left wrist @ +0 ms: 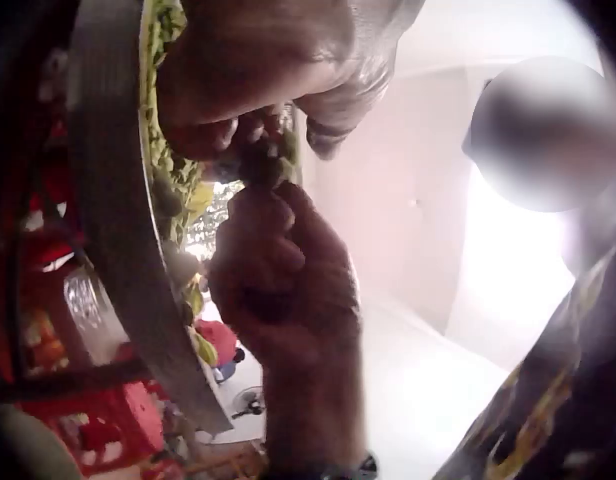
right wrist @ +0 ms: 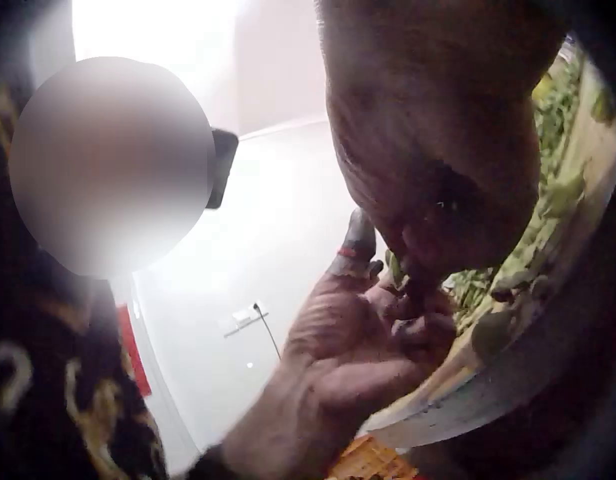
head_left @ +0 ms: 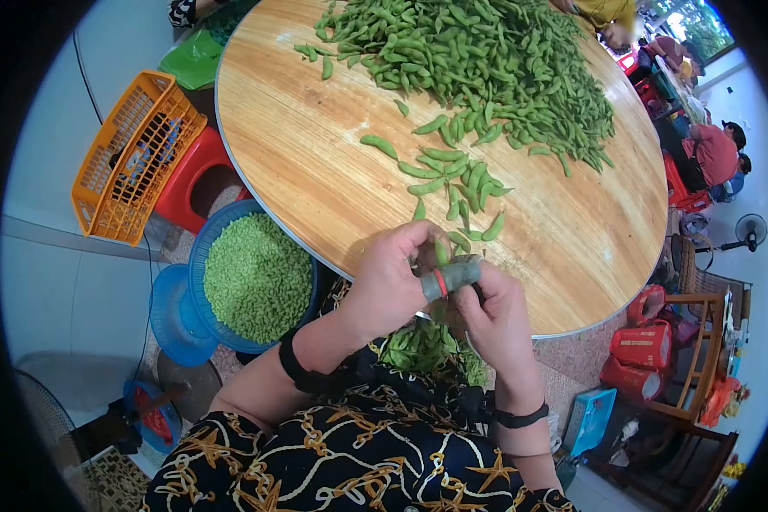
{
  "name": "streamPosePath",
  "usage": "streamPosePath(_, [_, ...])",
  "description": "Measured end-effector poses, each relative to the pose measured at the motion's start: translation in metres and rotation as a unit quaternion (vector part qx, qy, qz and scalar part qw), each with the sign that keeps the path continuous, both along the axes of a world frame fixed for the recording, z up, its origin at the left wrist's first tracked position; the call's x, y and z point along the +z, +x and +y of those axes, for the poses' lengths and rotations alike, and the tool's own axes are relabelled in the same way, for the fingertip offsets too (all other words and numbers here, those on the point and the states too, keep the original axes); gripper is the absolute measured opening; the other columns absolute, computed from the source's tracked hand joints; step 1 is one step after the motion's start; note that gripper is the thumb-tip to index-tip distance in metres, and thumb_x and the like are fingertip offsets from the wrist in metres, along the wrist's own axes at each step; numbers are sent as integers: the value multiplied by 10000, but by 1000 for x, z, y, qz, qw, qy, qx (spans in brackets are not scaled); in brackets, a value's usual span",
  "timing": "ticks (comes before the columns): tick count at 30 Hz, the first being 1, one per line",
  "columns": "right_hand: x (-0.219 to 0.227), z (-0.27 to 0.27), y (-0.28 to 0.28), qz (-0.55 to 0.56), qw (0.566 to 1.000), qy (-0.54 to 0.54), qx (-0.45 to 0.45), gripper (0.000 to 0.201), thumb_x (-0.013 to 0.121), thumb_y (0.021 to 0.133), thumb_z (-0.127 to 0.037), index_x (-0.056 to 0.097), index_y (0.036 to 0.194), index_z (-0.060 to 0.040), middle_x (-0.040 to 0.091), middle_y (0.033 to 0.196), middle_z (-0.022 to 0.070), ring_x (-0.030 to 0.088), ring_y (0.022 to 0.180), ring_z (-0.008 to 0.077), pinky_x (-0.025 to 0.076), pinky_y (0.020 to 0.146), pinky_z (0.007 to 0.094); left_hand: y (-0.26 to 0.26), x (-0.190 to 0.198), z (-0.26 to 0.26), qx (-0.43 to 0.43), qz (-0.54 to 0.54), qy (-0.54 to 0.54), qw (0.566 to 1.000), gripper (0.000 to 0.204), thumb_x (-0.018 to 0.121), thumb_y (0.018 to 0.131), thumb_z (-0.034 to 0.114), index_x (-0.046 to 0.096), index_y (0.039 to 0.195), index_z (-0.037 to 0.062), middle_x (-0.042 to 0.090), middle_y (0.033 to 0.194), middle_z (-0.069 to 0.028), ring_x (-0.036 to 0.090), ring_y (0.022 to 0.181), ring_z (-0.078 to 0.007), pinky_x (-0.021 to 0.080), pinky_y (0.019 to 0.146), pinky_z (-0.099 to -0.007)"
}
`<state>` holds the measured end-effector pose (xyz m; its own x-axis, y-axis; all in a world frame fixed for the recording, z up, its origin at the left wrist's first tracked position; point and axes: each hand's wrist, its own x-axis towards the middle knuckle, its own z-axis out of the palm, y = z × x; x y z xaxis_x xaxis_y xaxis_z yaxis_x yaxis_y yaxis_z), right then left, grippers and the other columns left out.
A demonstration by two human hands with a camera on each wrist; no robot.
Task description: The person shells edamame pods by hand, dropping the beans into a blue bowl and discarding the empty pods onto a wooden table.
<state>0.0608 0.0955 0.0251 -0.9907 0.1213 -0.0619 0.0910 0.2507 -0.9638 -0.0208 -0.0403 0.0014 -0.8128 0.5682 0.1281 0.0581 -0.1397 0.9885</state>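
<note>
Over the near edge of the round wooden table (head_left: 316, 162), my two hands meet around a green soybean pod (head_left: 441, 250). The left hand (head_left: 384, 282) grips the pod in curled fingers. Its thumb wears a grey-green sleeve (head_left: 461, 275) with a red band. The right hand (head_left: 499, 320) has its fingertips pinched at the pod, close against that thumb. In the right wrist view, the pod (right wrist: 393, 268) shows between the hands, partly hidden by fingers. Just beyond the hands lie several loose pods (head_left: 452, 171), with a large heap of pods (head_left: 486, 68) behind them.
A blue basket (head_left: 198, 273) of shelled green beans (head_left: 256, 277) stands left, below the tabletop. Beside it are a red stool (head_left: 183, 192) and an orange crate (head_left: 102, 183). Green pod shells (head_left: 414, 350) lie below the table edge. Another person's yellow sleeve (head_left: 610, 10) shows at the far side.
</note>
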Motion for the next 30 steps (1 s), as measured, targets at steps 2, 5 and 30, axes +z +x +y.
streamPosePath(2, [2,0,0,64,988,140,-3,133,503,909,-101,557,829,-10,501,625,-33,429,544,33,355,480,200,-2,3,-4,-30,-64,-10,997,192,721,756,104,577,865,37,533,693,33,464,623,-15,386,541,-189])
streamPosePath(5, [8,1,-1,-33,998,-1,-62,150,516,898,-100,545,792,2,520,629,-27,443,565,28,370,484,207,-7,16,-11,-78,-121,-38,989,169,704,770,83,609,904,40,543,717,47,474,618,-13,388,531,-176])
streamPosePath(30, [-2,14,52,21,958,286,-23,127,647,760,-55,567,834,10,596,656,150,606,575,295,478,517,339,32,16,-31,-217,135,-185,949,127,545,793,-3,613,898,20,601,800,-90,591,778,-209,459,734,-307])
